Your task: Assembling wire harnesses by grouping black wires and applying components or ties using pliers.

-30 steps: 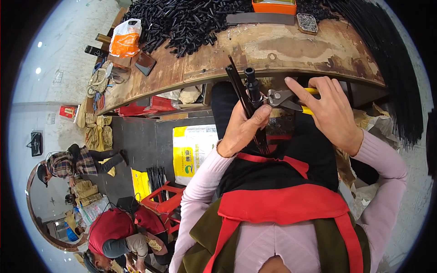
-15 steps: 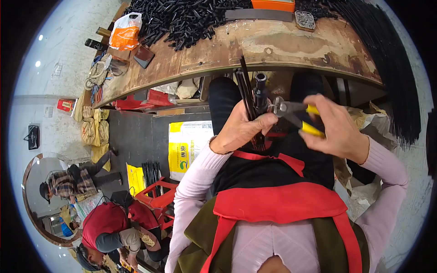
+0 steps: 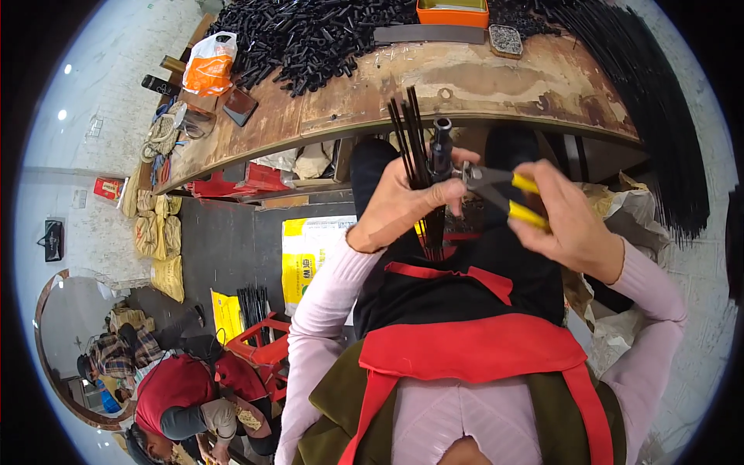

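My left hand (image 3: 403,203) grips a bundle of thin black rods (image 3: 409,132) upright, together with a short black tube (image 3: 441,147) beside them. My right hand (image 3: 571,225) holds pliers with yellow handles (image 3: 521,200); their grey jaws (image 3: 473,177) touch the tube just above my left fingers. Both hands are held over my lap, in front of the worn wooden workbench (image 3: 496,81). The rods' lower ends hang down past my left palm over my black apron.
A heap of short black tubes (image 3: 310,39), an orange tray (image 3: 452,12), a grey flat bar (image 3: 428,33) and a small tin (image 3: 505,40) lie on the bench. Long black rods (image 3: 659,116) drape off its right end. Two people (image 3: 178,387) crouch at lower left near a red crate (image 3: 260,345).
My hands have shifted slightly right and up toward the bench edge. The pliers' jaws have closed in on the tube by my left fingers.
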The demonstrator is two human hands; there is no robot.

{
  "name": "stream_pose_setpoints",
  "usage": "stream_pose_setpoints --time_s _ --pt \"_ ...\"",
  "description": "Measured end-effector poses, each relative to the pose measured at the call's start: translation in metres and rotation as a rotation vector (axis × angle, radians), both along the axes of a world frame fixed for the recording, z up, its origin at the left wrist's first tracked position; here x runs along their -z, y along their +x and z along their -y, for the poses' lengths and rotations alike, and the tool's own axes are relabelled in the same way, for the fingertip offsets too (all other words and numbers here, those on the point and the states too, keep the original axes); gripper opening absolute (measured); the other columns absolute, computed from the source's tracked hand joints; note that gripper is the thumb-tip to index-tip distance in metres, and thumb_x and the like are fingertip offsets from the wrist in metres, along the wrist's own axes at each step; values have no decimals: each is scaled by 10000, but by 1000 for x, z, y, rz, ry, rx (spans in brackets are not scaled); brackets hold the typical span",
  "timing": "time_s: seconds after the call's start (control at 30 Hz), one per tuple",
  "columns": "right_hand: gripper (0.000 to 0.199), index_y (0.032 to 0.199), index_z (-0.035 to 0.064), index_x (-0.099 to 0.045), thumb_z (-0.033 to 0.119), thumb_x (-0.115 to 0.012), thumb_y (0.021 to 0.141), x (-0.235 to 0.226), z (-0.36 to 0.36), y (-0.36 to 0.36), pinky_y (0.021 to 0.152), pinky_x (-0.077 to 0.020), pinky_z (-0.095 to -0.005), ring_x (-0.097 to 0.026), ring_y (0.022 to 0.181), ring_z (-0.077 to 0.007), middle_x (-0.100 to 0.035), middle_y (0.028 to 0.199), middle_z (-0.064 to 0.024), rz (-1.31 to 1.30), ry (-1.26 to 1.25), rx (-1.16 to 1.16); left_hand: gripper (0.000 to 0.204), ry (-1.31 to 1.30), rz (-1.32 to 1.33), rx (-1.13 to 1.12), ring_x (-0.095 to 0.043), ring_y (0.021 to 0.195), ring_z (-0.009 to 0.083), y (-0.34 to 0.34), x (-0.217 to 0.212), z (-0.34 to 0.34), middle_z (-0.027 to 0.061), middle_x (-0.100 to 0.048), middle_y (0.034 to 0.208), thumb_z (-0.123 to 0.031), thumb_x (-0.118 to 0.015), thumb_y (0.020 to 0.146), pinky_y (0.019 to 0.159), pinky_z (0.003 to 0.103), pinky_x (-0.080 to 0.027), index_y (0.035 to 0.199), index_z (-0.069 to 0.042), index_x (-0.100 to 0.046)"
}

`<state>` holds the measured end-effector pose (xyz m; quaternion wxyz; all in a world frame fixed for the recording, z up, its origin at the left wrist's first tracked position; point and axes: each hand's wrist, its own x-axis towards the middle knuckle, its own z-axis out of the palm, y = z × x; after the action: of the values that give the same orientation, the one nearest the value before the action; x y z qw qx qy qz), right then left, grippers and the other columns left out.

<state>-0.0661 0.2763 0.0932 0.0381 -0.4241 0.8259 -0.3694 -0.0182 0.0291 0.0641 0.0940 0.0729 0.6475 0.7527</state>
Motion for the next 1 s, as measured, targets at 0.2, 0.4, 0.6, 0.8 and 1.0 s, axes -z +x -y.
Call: stream_pose_setpoints --time_s 0.2,0.4,0.6,0.8,1.0 --pt "485 1259 -45 -428 -19 -625 816 -4 -11 3 553 -503 -380 -637 595 -354 -596 717 -140 -153 25 -127 438 145 15 6 -460 607 48 3 8 -7 -36 -514 682 -266 -693 911 563 211 -375 1239 -2 -575" --pt "411 1157 -2 -448 6 -650 799 5 -11 14 644 -499 -287 -637 766 -167 -589 989 -97 769 144 -192 450 96 -12 87 -406 580 36 9 15 -3 -41 -480 668 -310 -672 921 519 205 -303 1227 5 -570" --pt "395 1248 -9 -453 18 -592 880 -12 -8 14 622 -493 -290 -637 743 -196 -621 861 -124 210 49 -48 380 51 -53 1 -415 587 47 18 7 -10 -33 -474 666 -252 -643 936 534 209 -327 1198 14 -573" --pt "301 1080 -25 -461 129 -591 856 -2 -10 15 403 -440 -303 -557 413 -197 -540 555 -114 1543 38 -338 369 106 -73 156 -442 615 54 16 14 -6 -21 -510 714 -243 -644 938 552 209 -357 1186 21 -569" --pt "187 1032 -1 -537 119 -587 899 3 -9 19 540 -461 -277 -590 544 -165 -585 653 -107 67 -66 -41 386 77 -60 26 -452 631 54 27 6 -10 -17 -512 723 -278 -660 935 552 210 -360 1164 12 -550"
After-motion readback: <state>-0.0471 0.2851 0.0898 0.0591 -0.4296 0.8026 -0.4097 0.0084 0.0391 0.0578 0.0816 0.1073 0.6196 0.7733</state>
